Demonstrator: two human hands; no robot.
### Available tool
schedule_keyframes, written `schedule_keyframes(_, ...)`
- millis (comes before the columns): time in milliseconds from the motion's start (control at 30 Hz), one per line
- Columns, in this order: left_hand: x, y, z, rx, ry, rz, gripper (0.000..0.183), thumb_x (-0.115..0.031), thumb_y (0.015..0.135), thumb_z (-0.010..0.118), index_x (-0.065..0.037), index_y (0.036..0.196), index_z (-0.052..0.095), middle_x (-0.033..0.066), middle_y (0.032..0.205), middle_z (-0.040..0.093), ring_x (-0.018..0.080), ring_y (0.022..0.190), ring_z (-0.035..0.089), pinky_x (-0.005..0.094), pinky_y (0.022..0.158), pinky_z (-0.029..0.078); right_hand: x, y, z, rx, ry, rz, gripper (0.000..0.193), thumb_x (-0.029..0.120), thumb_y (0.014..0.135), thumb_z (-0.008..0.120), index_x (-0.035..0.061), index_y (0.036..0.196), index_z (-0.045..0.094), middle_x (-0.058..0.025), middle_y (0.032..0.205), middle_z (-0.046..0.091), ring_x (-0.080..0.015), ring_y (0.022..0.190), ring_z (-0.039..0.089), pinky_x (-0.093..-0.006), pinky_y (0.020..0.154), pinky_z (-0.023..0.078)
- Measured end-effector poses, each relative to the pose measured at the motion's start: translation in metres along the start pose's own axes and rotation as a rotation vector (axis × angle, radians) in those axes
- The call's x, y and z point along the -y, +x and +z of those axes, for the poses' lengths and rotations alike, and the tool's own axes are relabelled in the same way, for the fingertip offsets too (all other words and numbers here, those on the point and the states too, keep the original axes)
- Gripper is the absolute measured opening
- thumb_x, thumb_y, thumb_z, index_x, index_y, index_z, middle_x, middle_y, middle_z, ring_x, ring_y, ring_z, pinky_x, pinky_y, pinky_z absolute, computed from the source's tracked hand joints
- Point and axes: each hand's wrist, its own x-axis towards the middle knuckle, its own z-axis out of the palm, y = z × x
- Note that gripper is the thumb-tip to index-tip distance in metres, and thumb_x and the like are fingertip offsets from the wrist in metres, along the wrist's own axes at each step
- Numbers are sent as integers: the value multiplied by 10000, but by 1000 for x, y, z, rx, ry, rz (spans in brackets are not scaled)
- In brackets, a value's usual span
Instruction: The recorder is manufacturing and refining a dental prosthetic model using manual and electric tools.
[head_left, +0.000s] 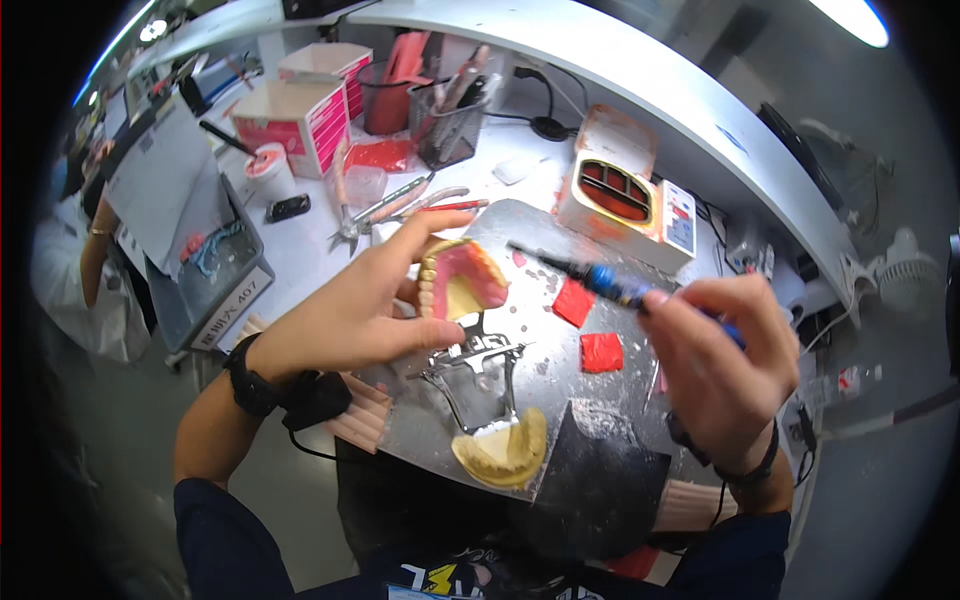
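My left hand [365,290] grips a dental model [462,285] with a pink wax base and a row of cream teeth, fingers behind it and thumb along its near edge. The model sits at the far end of an opened metal articulator [478,372]. At the articulator's near end lies a yellowish plaster cast [505,452]. My right hand [730,350] is closed around a blue-handled tool [610,284]. The tool's thin dark tip points toward the model, apart from it. Two red wax pieces [573,302] lie on the metal work plate between my hands.
A white wax heater [618,205] with its lid up stands at the back right. Pliers and hand tools [400,200] lie behind my left hand, near a mesh pen holder [446,125] and pink-white boxes [295,120]. A grey bin [235,270] is at left. A person [85,260] is farther left.
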Motion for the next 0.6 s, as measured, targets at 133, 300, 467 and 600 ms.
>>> schedule_keyframes(133, -4, 17, -5, 61, 109, -295, 854, 29, 810, 712, -130, 1537, 292, 131, 1246, 590, 133, 655, 687, 218, 504, 521, -37, -30, -31, -114, -91, 274, 271, -13, 734, 794, 26, 996, 737, -85, 863, 627, -207, 666, 578, -303, 624, 471)
schedule_keyframes(300, -12, 22, -2, -35, 229, -226, 734, -51, 824, 773, -75, 1471, 427, 94, 1222, 627, 115, 751, 683, 215, 598, 533, -98, -119, -75, -159, -47, 814, 388, -32, 874, 639, 53, 1252, 645, -79, 988, 624, -144, 771, 561, -280, 751, 503)
schedule_keyframes(467, -27, 23, 28, 85, 100, -130, 902, -571, 821, 773, -83, 1494, 424, 73, 1315, 584, 175, 1125, 619, 309, 881, 501, -167, -261, -82, -23, 379, 1233, 519, 128, 978, 550, 160, 1490, 473, -50, 1209, 504, -28, 807, 484, -168, 674, 413)
schedule_keyframes(600, -15, -6, 41, 98, 201, -15, 1200, -714, 637, 812, -26, 1515, 369, 103, 1526, 343, 233, 1405, 396, 370, 1075, 397, -177, -311, -39, -136, 277, 1184, 515, 147, 980, 546, 147, 1489, 465, -15, 1207, 510, -33, 797, 480, -152, 670, 437)
